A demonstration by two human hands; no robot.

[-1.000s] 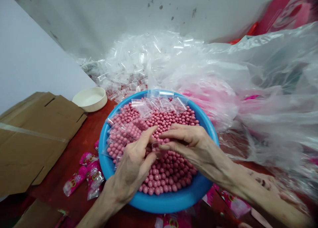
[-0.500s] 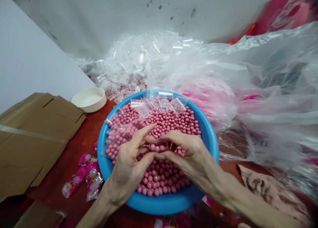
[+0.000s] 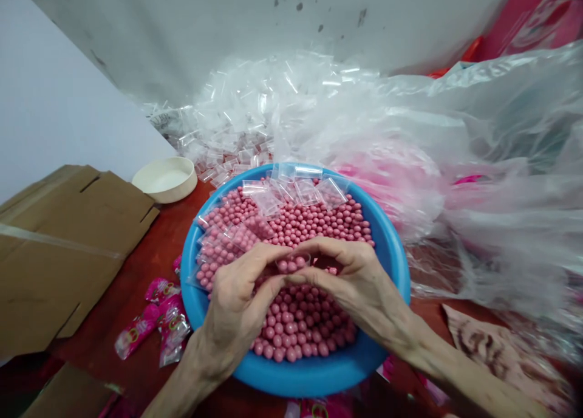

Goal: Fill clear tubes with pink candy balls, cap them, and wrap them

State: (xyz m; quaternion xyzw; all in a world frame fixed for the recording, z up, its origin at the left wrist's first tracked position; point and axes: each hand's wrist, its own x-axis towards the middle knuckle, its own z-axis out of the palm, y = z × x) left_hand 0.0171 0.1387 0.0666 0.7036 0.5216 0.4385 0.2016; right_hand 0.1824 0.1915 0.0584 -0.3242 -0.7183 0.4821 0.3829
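Note:
A blue basin (image 3: 397,257) full of pink candy balls (image 3: 285,330) stands in front of me. My left hand (image 3: 234,299) and my right hand (image 3: 357,284) meet over its middle, fingertips pinched on both sides of a small clear plastic sleeve (image 3: 294,263). Several pink balls show in the sleeve's opening; its lower part is hidden by my fingers. More clear sleeves (image 3: 306,191) lie on the balls at the basin's far side. Filled sleeves (image 3: 228,239) rest along its left side.
Loose clear sleeves (image 3: 237,126) are heaped behind the basin. A shallow white bowl (image 3: 166,181) and folded cardboard (image 3: 73,242) lie left. Pink wrapped packets (image 3: 173,327) sit near the basin's left edge. Crumpled plastic bags (image 3: 492,157) fill the right side.
The fingers of my left hand have come down and closed nearer the sleeve. Both hands remain over the basin, and the view has shifted slightly.

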